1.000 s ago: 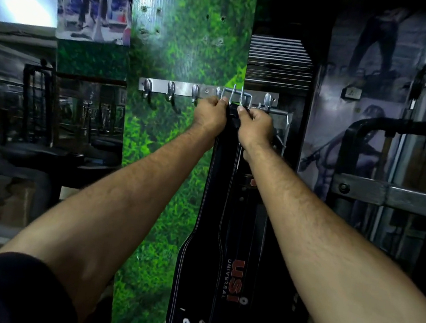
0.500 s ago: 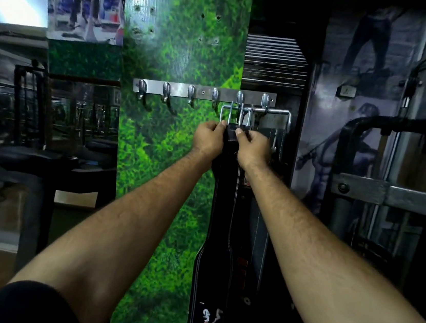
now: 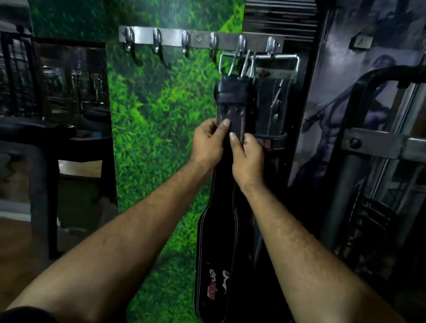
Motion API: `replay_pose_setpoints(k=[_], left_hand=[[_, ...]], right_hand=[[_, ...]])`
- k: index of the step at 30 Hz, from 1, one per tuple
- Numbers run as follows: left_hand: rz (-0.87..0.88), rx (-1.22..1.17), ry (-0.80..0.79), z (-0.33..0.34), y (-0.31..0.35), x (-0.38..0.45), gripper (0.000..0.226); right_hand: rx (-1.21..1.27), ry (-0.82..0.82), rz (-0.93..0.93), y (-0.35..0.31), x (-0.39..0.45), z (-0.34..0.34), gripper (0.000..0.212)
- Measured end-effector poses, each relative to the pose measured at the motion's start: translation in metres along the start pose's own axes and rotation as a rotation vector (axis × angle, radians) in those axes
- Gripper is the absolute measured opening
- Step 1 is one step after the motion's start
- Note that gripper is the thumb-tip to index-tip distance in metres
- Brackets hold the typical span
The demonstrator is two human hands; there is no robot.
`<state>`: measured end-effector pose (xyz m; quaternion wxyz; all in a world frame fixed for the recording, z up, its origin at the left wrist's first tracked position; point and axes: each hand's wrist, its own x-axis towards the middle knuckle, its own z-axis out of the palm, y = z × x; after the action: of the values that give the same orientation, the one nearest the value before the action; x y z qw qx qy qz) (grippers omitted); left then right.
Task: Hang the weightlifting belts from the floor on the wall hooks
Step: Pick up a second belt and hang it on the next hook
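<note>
Both hands, left hand (image 3: 206, 144) and right hand (image 3: 247, 156), pinching the black belt (image 3: 218, 231) below its buckle (image 3: 236, 63). Hanging from the hook rail (image 3: 199, 42). Best released gently, without tugging downward.

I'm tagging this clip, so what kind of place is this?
Most likely a gym. Black weightlifting belts hang from a metal hook rail on the wall, a steel machine frame stands at the right, and a wall poster shows a muscular figure.
</note>
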<state>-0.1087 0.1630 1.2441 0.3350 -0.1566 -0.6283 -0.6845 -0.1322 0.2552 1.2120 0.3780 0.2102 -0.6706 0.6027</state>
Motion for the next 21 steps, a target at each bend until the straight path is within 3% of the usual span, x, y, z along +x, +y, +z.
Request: replay_pose_setpoints(k=[5,8,10,13,21], left_hand=[[-0.07,0.083,-0.066,-0.018,-0.036,-0.02,0.025],[-0.166,0.098,-0.084,-0.031,-0.074,-0.047,0.037],[-0.212,0.12,-0.101,-0.037,-0.092,-0.071,0.028],[-0.267,0.148,-0.087,-0.047,-0.12,-0.105,0.013],[-0.463,0.024,-0.008,-0.063,-0.166,-0.176,0.025]], right_hand=[[0.041,-0.114,0.101,0.039,-0.039,-0.009,0.047],[0.041,-0.179,0.196,0.072,-0.075,-0.011,0.04],[0.012,-0.249,0.243,0.091,-0.103,-0.012,0.026],[-0.03,-0.253,0.31,0.113,-0.138,-0.017,0.031],[0.061,-0.348,0.485,0.133,-0.191,-0.026,0.028]])
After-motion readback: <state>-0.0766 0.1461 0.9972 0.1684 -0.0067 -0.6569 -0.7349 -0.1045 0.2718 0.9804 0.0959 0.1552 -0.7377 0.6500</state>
